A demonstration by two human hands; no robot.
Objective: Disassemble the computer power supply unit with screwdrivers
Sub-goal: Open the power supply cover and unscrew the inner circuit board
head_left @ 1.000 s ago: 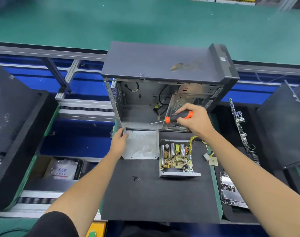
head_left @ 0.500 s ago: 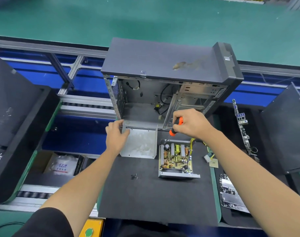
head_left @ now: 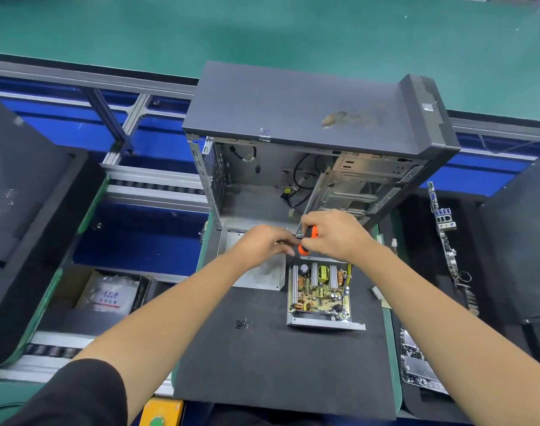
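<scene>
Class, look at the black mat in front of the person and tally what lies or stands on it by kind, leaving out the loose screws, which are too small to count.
Open computer case: 1
Grey metal cover plate: 1
Opened power supply with circuit board: 1
Total: 3

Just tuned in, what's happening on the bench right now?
A person is taking apart a power supply unit that lies open on the black mat, its circuit board exposed. The right hand grips an orange-handled screwdriver over the unit's far edge, and the left hand reaches in beside it, above the removed metal cover. A few loose screws lie on the mat, in front of an empty computer case.
</scene>
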